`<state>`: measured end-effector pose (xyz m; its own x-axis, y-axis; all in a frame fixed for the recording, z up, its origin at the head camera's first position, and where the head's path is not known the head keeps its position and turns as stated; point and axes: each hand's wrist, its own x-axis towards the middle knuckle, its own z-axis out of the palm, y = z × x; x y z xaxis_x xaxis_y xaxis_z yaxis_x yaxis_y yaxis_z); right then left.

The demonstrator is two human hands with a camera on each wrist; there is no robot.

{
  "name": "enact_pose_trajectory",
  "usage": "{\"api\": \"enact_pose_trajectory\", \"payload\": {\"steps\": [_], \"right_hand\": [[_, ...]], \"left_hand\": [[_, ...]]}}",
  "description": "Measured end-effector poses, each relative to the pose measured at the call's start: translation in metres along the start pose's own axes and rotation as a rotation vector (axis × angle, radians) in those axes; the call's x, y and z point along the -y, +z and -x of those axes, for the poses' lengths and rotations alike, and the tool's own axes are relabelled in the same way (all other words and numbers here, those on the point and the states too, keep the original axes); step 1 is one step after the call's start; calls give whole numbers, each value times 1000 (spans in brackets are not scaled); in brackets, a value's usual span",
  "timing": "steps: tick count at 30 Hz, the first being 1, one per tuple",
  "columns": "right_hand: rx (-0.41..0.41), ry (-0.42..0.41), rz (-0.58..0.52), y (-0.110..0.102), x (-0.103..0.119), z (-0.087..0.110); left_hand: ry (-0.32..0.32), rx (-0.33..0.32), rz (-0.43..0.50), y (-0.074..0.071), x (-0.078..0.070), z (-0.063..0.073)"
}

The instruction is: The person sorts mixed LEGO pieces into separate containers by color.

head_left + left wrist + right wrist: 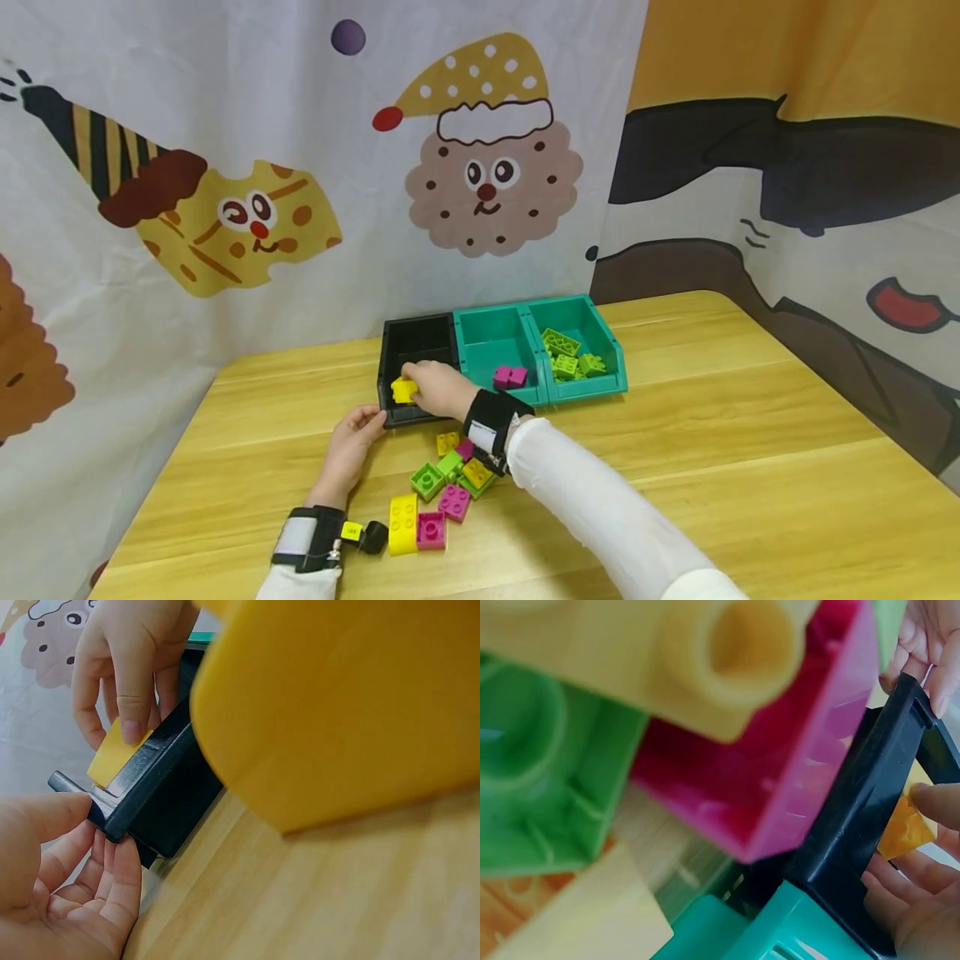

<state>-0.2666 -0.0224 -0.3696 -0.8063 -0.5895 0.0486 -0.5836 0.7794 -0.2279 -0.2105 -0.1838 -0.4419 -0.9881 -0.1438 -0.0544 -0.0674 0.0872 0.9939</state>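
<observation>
A yellow toy building block [404, 391] is inside the front of the black bin [420, 330]. My right hand [441, 390] reaches over the bin's front and pinches that block between thumb and fingers. At the bin's front left corner, my left hand [351, 443] grips the rim. In the left wrist view its thumb lies on top and the fingers curl underneath. The same yellow block [118, 756] shows there just behind the black front wall, under the fingers of the right hand [135, 667].
A teal bin [491, 327] with magenta blocks [510, 377] adjoins the black one. Another teal bin [577, 312] holds several green blocks [566, 367]. Loose yellow [402, 523], magenta [454, 502] and green blocks [427, 481] lie on the wooden table [675, 467] before the bins. A printed cloth [360, 275] hangs behind.
</observation>
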Motion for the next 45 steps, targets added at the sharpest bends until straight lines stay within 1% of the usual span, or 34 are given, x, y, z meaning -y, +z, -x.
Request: {"api": "enact_pose_trajectory", "payload": {"steps": [3, 5, 10, 14, 18, 23, 28, 33, 38, 41, 45], "right_hand": [[21, 7, 15, 0, 1, 0], [55, 8, 45, 1, 2, 1], [179, 8, 92, 1, 3, 0], [239, 39, 68, 1, 4, 1], [255, 84, 19, 1, 6, 6], [243, 101, -36, 1, 7, 11], [219, 97, -103, -3, 9, 20], [179, 64, -156, -11, 7, 32], [144, 19, -274, -13, 1, 46], [128, 16, -365, -13, -4, 55], [84, 16, -472, -12, -10, 68]], "left_hand": [[-6, 6, -4, 0, -2, 1], [-8, 11, -3, 0, -3, 2], [-3, 12, 0, 0, -3, 1], [2, 10, -1, 0, -1, 0], [4, 11, 3, -1, 1, 1], [1, 13, 1, -1, 3, 2], [-6, 13, -14, -1, -1, 1], [-2, 9, -5, 0, -2, 0], [-2, 0, -12, 1, -1, -2], [-5, -9, -8, 0, -1, -1], [-1, -13, 9, 1, 0, -1]]}}
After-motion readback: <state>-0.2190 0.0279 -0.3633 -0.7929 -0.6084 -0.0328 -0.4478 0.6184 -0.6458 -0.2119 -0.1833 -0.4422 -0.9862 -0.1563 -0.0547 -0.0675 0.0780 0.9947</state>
